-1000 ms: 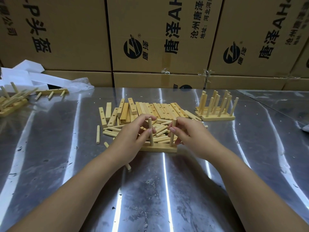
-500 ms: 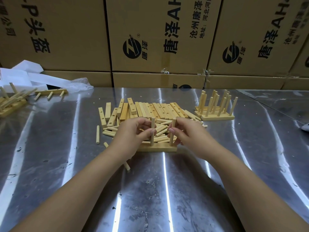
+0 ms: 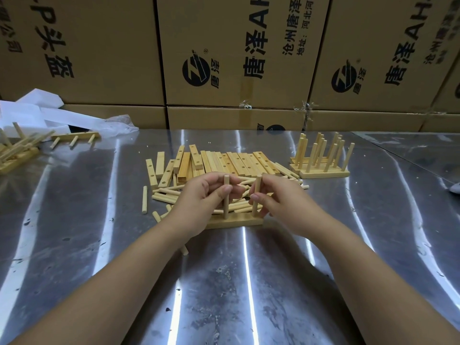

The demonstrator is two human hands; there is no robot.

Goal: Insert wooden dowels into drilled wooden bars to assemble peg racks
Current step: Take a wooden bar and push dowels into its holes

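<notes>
A pale wooden bar (image 3: 235,222) lies flat on the steel table in front of me. Two dowels stand upright in it. My left hand (image 3: 201,197) pinches the left dowel (image 3: 226,202) between thumb and fingers. My right hand (image 3: 278,197) pinches the right dowel (image 3: 256,195) the same way. The bar's left end is hidden under my left hand. Behind my hands lie a row of drilled bars (image 3: 224,161) and a scatter of loose dowels (image 3: 165,195).
Finished peg racks (image 3: 321,158) stand at the right back. More racks (image 3: 74,138) and a pile of pieces (image 3: 17,150) lie far left beside white plastic wrapping (image 3: 49,115). Stacked cardboard boxes (image 3: 224,51) wall off the table's far edge. A single dowel (image 3: 144,199) lies left of the pile.
Both hands have stayed on the two upright dowels. The left dowel now stands a little straighter in the bar, and the hands sit slightly closer together.
</notes>
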